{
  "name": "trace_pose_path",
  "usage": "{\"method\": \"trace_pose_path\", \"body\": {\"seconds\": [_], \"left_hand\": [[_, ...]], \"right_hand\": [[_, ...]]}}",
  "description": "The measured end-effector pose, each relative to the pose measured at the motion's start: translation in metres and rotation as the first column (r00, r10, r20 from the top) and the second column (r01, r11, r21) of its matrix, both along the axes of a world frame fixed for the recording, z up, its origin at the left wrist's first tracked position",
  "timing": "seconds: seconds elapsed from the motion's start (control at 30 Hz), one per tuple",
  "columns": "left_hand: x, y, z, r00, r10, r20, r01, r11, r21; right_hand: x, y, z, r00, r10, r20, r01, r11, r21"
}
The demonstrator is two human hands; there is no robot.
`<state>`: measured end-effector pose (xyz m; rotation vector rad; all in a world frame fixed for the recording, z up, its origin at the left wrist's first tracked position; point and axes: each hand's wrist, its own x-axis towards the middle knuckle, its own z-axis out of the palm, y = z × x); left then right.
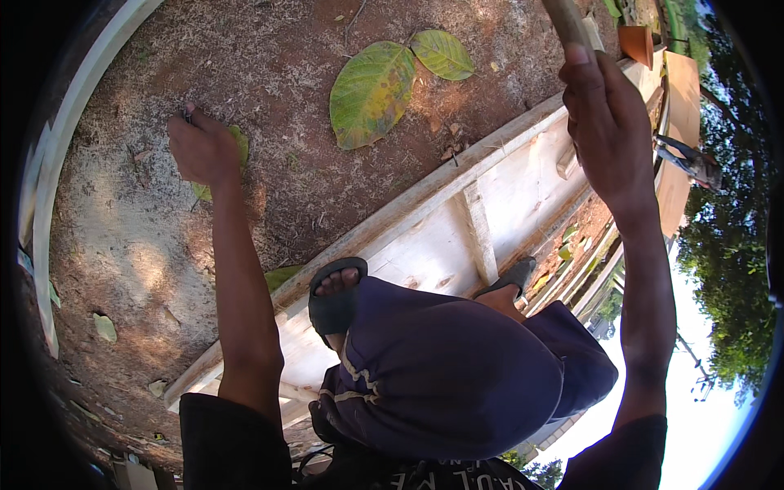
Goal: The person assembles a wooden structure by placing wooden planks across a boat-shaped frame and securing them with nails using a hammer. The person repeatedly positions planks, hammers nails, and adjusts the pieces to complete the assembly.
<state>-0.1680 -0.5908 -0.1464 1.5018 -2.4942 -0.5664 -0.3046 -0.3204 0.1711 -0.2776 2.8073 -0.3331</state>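
My left hand (202,149) is closed at the far left, above the ground. A small dark thing shows at its fingertips, too little of it to name. On the right, my raised right hand (608,131) is wrapped round a wooden handle (567,24), whose far end runs out of view at the top. Between and below the hands lies a long wooden frame (392,222) with a whitish panel (425,260) and a short crosspiece (478,233). My sandalled foot (336,298) rests on its edge.
Large yellow-green leaves (371,96) lie on the brown soil (278,73). A pale curved-looking beam (69,122) stands at the left rim. Farther right are pliers-like tool (690,159), a wooden board (679,98) and an orange-brown pot (636,44). My other sandalled foot (514,276) is beyond the frame's crosspiece.
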Motion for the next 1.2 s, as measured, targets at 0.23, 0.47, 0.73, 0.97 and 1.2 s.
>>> {"method": "trace_pose_path", "body": {"seconds": [0.23, 0.47, 0.73, 0.97, 1.2], "left_hand": [[-0.010, 0.002, 0.001, 0.999, -0.019, 0.039, 0.019, 1.000, 0.007], [-0.003, -0.002, 0.000, 1.000, -0.006, 0.027, 0.007, 1.000, -0.023], [-0.005, 0.002, 0.006, 0.999, -0.026, 0.036, 0.024, 0.999, 0.049], [-0.004, -0.004, 0.003, 0.998, -0.014, 0.061, 0.013, 1.000, 0.025], [-0.023, 0.001, 0.000, 0.999, -0.006, 0.050, 0.006, 1.000, 0.006]], "right_hand": [[0.100, 0.109, -0.048, 0.849, 0.094, 0.520, -0.345, 0.844, 0.411], [0.011, -0.006, -0.005, 0.998, -0.043, 0.053, 0.048, 0.993, -0.107], [0.120, 0.127, -0.043, 0.883, 0.141, 0.448, -0.318, 0.881, 0.350], [0.025, 0.006, 0.015, 0.982, -0.190, -0.010, 0.184, 0.963, -0.195], [0.084, 0.127, -0.028, 0.852, 0.105, 0.513, -0.325, 0.874, 0.362]]}}
